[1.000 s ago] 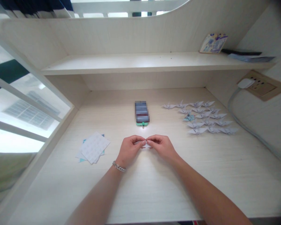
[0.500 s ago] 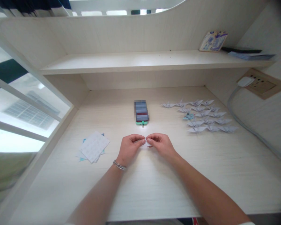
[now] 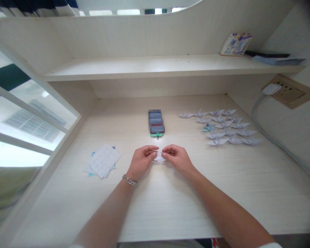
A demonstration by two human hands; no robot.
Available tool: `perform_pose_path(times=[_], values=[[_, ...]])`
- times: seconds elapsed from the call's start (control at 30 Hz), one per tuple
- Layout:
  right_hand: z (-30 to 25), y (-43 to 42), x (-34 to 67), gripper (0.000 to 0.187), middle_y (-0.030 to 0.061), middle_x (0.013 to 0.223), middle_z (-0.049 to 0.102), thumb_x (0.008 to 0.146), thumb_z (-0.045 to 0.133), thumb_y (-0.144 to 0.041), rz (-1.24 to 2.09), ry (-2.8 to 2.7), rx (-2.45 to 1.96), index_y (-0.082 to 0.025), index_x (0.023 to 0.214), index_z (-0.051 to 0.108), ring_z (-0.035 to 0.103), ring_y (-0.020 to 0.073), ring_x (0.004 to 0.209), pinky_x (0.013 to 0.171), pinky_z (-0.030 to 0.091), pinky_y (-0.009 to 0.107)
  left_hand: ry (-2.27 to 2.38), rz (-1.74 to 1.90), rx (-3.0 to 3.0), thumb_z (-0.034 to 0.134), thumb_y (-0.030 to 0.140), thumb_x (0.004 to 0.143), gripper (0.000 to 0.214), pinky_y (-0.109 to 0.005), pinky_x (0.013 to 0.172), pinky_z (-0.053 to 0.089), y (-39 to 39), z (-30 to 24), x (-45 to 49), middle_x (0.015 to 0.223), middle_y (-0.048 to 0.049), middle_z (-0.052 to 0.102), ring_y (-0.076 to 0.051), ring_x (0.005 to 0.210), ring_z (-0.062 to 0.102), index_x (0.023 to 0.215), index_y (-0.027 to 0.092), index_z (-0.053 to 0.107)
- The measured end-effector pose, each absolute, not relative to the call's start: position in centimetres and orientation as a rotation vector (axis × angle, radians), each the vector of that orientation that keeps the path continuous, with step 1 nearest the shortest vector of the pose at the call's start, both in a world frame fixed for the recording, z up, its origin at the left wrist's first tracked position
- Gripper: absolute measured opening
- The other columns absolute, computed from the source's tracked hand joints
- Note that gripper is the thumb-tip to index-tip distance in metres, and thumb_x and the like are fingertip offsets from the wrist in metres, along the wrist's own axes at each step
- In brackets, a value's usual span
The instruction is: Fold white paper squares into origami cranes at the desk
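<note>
Between my fingertips is a small piece of folded white paper (image 3: 159, 157), partly hidden by the fingers. My left hand (image 3: 142, 159), with a silver chain bracelet (image 3: 129, 179) at its wrist, pinches the paper's left side. On the other side, my right hand (image 3: 178, 157) pinches its right edge between thumb and fingers. Several folded paper cranes (image 3: 232, 133) stand in rows at the right, mostly white, with one blue crane (image 3: 208, 127) among them. A loose stack of square paper sheets (image 3: 104, 160), white over blue, lies to the left.
A phone (image 3: 156, 121) with a green edge lies beyond my hands, its screen blurred. Above the desk (image 3: 165, 206) runs a shelf (image 3: 134, 67) with a small printed packet (image 3: 236, 44) and flat items. A cable (image 3: 274, 144) hangs from the wall socket (image 3: 291, 91) down the right side.
My left hand has shifted slightly left, widening the gap between the hands and showing more of the white paper. The cranes, the sheets and the phone stay in place.
</note>
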State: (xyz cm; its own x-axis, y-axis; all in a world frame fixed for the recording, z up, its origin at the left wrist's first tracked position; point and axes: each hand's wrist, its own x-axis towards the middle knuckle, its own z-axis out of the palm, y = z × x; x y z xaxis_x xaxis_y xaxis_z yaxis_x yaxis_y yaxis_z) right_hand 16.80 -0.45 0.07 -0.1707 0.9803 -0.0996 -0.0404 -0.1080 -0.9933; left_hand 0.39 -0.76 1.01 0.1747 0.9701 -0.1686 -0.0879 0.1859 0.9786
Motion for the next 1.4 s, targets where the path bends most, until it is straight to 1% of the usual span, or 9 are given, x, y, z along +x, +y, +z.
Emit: perform_pose_path(times=[0.1, 0.17, 0.33, 0.47, 0.6, 0.83, 1.17, 1.27, 1.4], values=[[0.17, -0.4, 16.86, 0.02, 0.0022, 0.066, 0.063, 0.063, 0.069, -0.028, 1.422, -1.217, -1.161, -0.015, 0.076, 0.062, 0.059, 0.0144, 0.061, 0.058, 0.05, 0.027, 1.046, 1.004, 1.029, 0.064, 0.03, 0.07, 0.036, -0.028, 0.066, 0.052, -0.69, 1.2, 0.36, 0.082, -0.0075, 0.067, -0.014, 0.071, 0.061, 0.101, 0.012, 0.061], [0.23, -0.4, 16.89, 0.02, 0.0024, 0.067, 0.063, 0.063, 0.069, -0.028, 1.41, -1.206, -1.158, -0.015, 0.076, 0.062, 0.059, 0.0142, 0.061, 0.058, 0.05, 0.027, 1.057, 1.015, 1.025, 0.062, 0.032, 0.073, 0.036, -0.029, 0.066, 0.053, -0.71, 1.25, 0.44, 0.082, -0.0074, 0.066, -0.015, 0.073, 0.061, 0.103, 0.012, 0.059], [0.17, -0.41, 16.92, 0.019, 0.0027, 0.068, 0.063, 0.063, 0.069, -0.028, 1.399, -1.225, -1.159, -0.015, 0.076, 0.062, 0.059, 0.0144, 0.062, 0.059, 0.049, 0.027, 1.115, 1.009, 1.126, 0.066, 0.028, 0.07, 0.03, -0.024, 0.063, 0.051, -0.87, 1.18, 0.43, 0.074, -0.0057, 0.065, -0.012, 0.067, 0.059, 0.094, 0.011, 0.061], [0.13, -0.37, 16.95, 0.019, 0.0022, 0.066, 0.063, 0.063, 0.069, -0.028, 1.414, -1.232, -1.166, -0.015, 0.075, 0.063, 0.058, 0.0141, 0.061, 0.058, 0.048, 0.027, 1.109, 1.014, 1.162, 0.067, 0.023, 0.068, 0.027, -0.022, 0.064, 0.049, -0.88, 1.3, 0.23, 0.075, -0.0059, 0.066, -0.012, 0.07, 0.06, 0.092, 0.012, 0.061], [0.25, -0.37, 17.02, 0.018, 0.0021, 0.066, 0.063, 0.063, 0.068, -0.027, 1.417, -1.234, -1.158, -0.015, 0.076, 0.063, 0.058, 0.0139, 0.061, 0.058, 0.048, 0.027, 1.146, 1.02, 1.174, 0.067, 0.022, 0.067, 0.022, -0.023, 0.064, 0.048, -0.83, 1.37, 0.38, 0.076, -0.0057, 0.066, -0.013, 0.071, 0.06, 0.086, 0.012, 0.063], [0.23, -0.4, 16.9, 0.019, 0.0022, 0.067, 0.064, 0.063, 0.068, -0.029, 1.407, -1.268, -1.165, -0.015, 0.075, 0.062, 0.059, 0.0141, 0.061, 0.058, 0.048, 0.026, 1.192, 1.029, 1.25, 0.068, 0.027, 0.064, 0.024, -0.026, 0.067, 0.049, -0.99, 0.93, 0.75, 0.081, -0.0074, 0.067, -0.016, 0.075, 0.062, 0.083, 0.012, 0.063], [0.25, -0.21, 17.25, 0.031, 0.0012, 0.069, 0.063, 0.062, 0.069, -0.034, 1.654, -1.082, -1.095, -0.016, 0.085, 0.063, 0.06, 0.0146, 0.064, 0.06, 0.053, 0.031, 1.215, 1.057, 1.274, 0.069, 0.025, 0.063, 0.024, -0.026, 0.066, 0.048, -0.81, 0.86, 0.34, 0.08, -0.0067, 0.066, -0.016, 0.075, 0.062, 0.083, 0.014, 0.062], [0.24, -0.33, 17.1, 0.031, 0.0014, 0.068, 0.063, 0.064, 0.067, -0.035, 1.587, -1.176, -1.131, -0.016, 0.088, 0.061, 0.06, 0.0144, 0.063, 0.059, 0.052, 0.03, 1.211, 1.051, 1.288, 0.068, 0.025, 0.064, 0.023, -0.025, 0.067, 0.048, -0.92, 0.85, 0.45, 0.078, -0.0058, 0.065, -0.015, 0.074, 0.062, 0.083, 0.014, 0.061], [0.1, -0.41, 17.0, 0.027, 0.0008, 0.065, 0.063, 0.064, 0.068, -0.03, 1.456, -1.307, -1.159, -0.015, 0.086, 0.06, 0.058, 0.0126, 0.06, 0.059, 0.047, 0.027, 1.155, 1.017, 1.226, 0.066, 0.023, 0.066, 0.023, -0.025, 0.065, 0.05, -0.96, 0.96, 0.45, 0.075, -0.005, 0.064, -0.014, 0.071, 0.061, 0.086, 0.013, 0.061]])
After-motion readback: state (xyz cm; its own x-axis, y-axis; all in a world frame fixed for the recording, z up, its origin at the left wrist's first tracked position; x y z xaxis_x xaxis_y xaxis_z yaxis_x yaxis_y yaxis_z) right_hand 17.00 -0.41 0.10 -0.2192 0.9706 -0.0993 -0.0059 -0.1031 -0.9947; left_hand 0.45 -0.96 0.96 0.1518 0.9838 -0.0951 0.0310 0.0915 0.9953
